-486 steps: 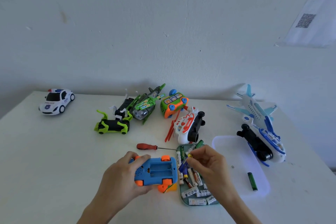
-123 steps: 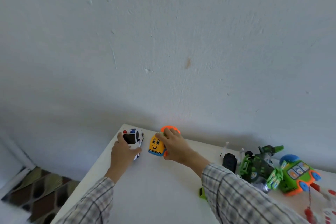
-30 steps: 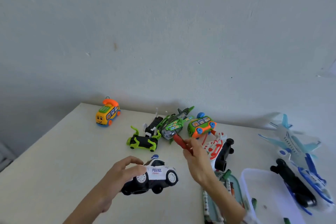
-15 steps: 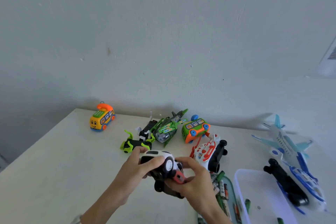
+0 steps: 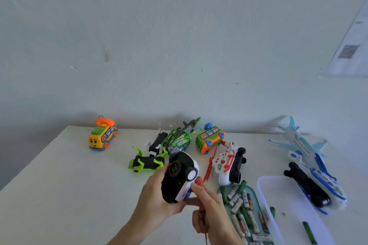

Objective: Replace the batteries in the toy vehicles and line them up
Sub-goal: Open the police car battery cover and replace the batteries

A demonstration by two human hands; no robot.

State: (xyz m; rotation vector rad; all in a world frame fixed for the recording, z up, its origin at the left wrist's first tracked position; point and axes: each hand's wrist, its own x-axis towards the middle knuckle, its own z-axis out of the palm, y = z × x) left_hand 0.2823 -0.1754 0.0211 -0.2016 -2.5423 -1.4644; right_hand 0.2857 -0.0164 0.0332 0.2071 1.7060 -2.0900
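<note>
- Pale wall behind, white desk (image 5: pixel 59 185) below it, and your toys spread along its far half.
- Your left hand (image 5: pixel 157 199) holds the police car (image 5: pixel 180 175) above the desk, fingers curled round its body.
- That car is turned belly-up toward you: black underside and one white wheel showing. Its long axis runs from near-left to far-right, tilted upward; which end is the nose I cannot tell.
- Your right hand (image 5: pixel 211 213) grips the red-handled screwdriver (image 5: pixel 200 195) just beside the car, shaft pointing down toward you.
- Progress, as I judge it: early. The yellow bus (image 5: pixel 102 135) stands upright alone at far left, likely finished; one vehicle hardly makes a line.
- Left to do: this car's hatch looks unopened, and the others lie tipped or clustered.
- Battery tray (image 5: pixel 245 211) sits by your right wrist.
</note>
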